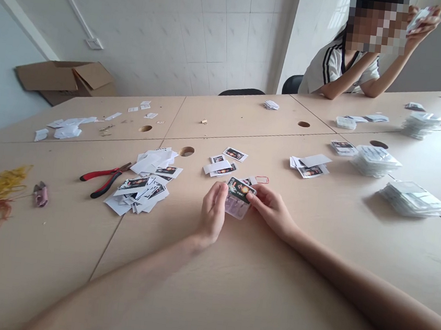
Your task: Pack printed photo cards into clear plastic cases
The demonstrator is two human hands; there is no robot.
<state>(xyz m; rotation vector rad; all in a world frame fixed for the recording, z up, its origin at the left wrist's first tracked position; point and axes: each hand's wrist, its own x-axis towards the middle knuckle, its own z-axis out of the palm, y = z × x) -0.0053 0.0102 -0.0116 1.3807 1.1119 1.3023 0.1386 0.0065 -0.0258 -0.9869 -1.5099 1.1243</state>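
Observation:
Between my two hands is a small clear plastic case (236,209) with a dark printed card (240,189) at its upper part. My left hand (213,211) grips the case along its left edge. The thumb and fingers of my right hand (273,208) pinch the card at its right side. Whether the card lies inside the case or on top of it, I cannot tell. Just beyond my hands, a few printed cards (222,166) and a small red-outlined piece (262,180) lie on the table.
Left of my hands lie a heap of cards (144,194), red-and-black pliers (104,178) and a pink clipper (41,194). Stacks of clear cases (411,200) stand at right. A co-worker (344,68) sits across the table (254,289). A cardboard box (66,78) is behind.

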